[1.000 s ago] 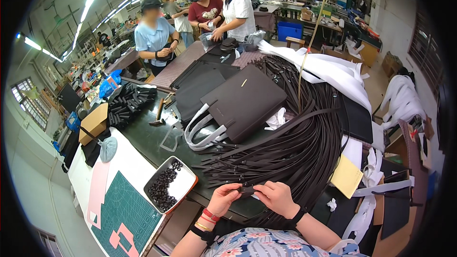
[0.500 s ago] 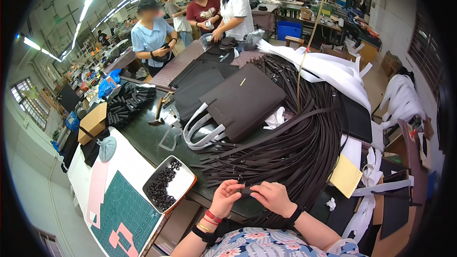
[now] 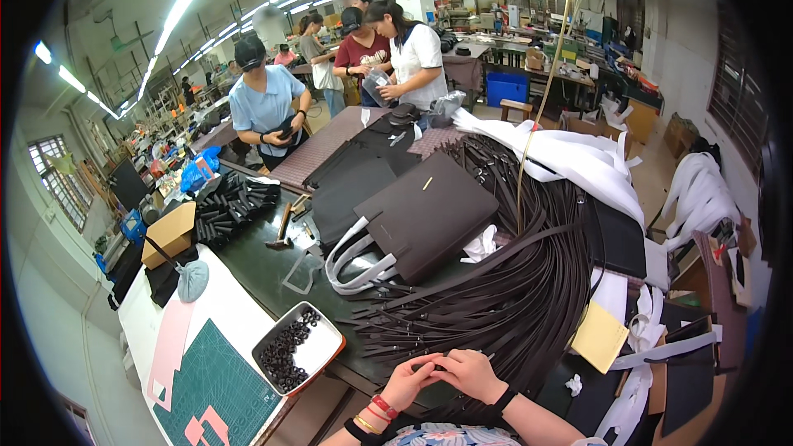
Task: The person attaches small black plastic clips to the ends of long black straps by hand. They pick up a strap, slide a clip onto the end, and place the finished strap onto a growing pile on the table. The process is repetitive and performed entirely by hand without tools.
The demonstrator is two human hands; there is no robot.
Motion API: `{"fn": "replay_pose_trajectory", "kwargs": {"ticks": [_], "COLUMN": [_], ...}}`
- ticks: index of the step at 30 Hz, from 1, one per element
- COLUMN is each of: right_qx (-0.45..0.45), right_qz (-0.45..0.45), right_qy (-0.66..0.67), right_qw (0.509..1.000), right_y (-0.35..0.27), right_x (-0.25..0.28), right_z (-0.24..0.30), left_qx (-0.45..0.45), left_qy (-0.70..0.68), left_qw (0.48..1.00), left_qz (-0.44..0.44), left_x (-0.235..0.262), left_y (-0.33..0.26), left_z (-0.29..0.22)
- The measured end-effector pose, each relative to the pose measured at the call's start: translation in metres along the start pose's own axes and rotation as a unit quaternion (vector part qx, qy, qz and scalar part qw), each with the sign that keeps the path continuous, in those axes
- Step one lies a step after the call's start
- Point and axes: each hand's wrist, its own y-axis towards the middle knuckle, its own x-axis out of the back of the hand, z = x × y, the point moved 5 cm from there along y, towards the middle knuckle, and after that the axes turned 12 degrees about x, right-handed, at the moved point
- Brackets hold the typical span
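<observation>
On your far left a pink strip (image 3: 172, 348) lies on the white board (image 3: 223, 285), its lower end beside the green cutting mat (image 3: 219, 372). To the right of the mat, a white tray (image 3: 320, 344) with an orange outer side stands tilted, with a heap of small black rings (image 3: 283, 357) along its left part; it is the nearest container to your left hand (image 3: 410, 383), yet clearly apart from it. That hand, with a red band (image 3: 383, 405) at the wrist, is curled nearly closed, thumb and fingertips pinching a small dark piece (image 3: 438, 367). The piece sits right at your fingertips, between the two hands, and the fingers cover most of it, so you cannot tell its full shape. Farther off, beyond the hands, a dark brown bag (image 3: 434, 213) lies flat. Your right hand (image 3: 472, 374) meets the left, its fingers bent and closed on the same piece from the other side. A sheaf of dark brown straps (image 3: 512, 289) spreads just beyond both hands. Farther right lies a yellow pad (image 3: 600, 337), well apart from your right hand.
</observation>
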Motion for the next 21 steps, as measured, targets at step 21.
{"fn": "replay_pose_trajectory", "kwargs": {"ticks": [21], "right_qx": [-0.056], "right_qz": [-0.028], "right_qy": [0.073], "right_qw": [0.995], "right_y": [-0.012], "right_x": [0.016], "right_z": [-0.025], "left_qx": [-0.017], "left_qy": [-0.034], "left_qw": [0.996], "left_qz": [-0.076], "left_x": [0.002], "left_y": [0.016], "left_z": [0.002]}}
